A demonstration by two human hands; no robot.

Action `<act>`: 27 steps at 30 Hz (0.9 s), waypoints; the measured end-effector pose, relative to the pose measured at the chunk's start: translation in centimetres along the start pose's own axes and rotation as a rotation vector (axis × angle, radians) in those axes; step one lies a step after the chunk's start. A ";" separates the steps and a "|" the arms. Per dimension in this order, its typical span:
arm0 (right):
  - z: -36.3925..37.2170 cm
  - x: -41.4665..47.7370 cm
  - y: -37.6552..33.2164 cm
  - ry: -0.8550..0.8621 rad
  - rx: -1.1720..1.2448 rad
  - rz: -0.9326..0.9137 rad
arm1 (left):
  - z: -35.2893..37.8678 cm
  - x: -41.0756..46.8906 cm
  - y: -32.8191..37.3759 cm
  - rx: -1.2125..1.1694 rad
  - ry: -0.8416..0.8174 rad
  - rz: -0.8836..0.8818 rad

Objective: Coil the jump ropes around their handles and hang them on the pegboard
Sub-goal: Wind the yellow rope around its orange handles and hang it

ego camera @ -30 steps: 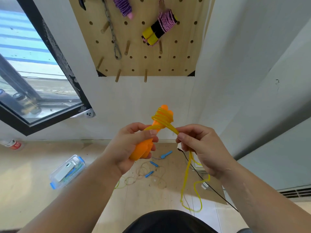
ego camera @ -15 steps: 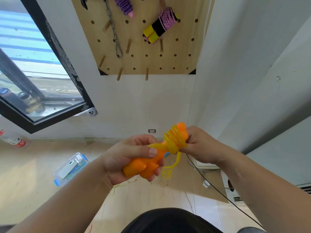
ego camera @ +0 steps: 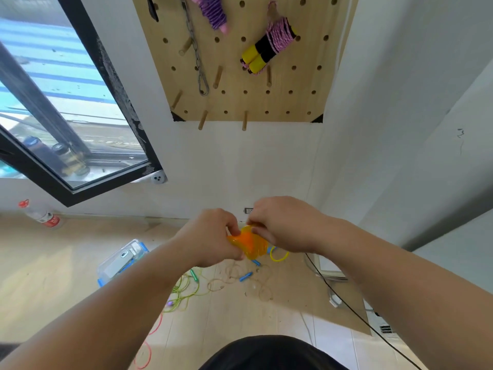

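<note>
Head view | left hand [ego camera: 210, 233], right hand [ego camera: 280, 225]: fingers curled, gripping yellow-wrapped orange handles [ego camera: 250, 243] | bottle [ego camera: 40, 214] label illegible

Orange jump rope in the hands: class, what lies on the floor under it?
Below the orange jump rope, a thin pale rope with blue handles and a green rope lie on the floor. The left hand and right hand hide whatever lies directly beneath.

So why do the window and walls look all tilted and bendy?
Head view: the wide-angle lens slants the window frame and splays the pegboard edges; the orange rope looks slightly smeared with blur.
</note>
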State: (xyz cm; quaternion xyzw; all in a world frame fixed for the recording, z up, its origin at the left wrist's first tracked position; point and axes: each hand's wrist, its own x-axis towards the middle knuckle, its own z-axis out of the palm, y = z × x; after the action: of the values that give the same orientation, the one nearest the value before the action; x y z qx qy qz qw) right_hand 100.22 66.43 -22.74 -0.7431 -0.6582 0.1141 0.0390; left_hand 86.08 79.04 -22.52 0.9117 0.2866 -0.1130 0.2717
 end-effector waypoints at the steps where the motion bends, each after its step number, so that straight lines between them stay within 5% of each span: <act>1: 0.4 -0.1 -0.2 0.027 0.030 0.019 | 0.0 0.3 -0.2 -0.025 0.028 -0.012; 11: 3.6 -4.3 -0.8 0.463 0.600 0.315 | 0.6 0.8 0.1 -0.764 0.154 -0.180; 17: 4.0 -5.8 -0.3 0.507 0.609 0.403 | -0.3 0.2 0.5 -1.195 -0.003 -0.186; 24: 3.5 -4.9 -0.5 0.500 0.453 0.281 | -0.1 -1.1 1.4 -1.517 -0.207 -0.144; 27: 2.9 -5.0 -0.5 0.459 0.674 0.161 | -0.6 -1.5 1.3 -1.629 -0.272 -0.068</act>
State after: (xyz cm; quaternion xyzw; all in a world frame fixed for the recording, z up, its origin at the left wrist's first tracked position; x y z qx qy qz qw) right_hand 98.56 61.31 -24.87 -0.7439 -0.4981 0.1574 0.4168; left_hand 85.62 77.74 -20.93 0.3983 0.2707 0.0126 0.8763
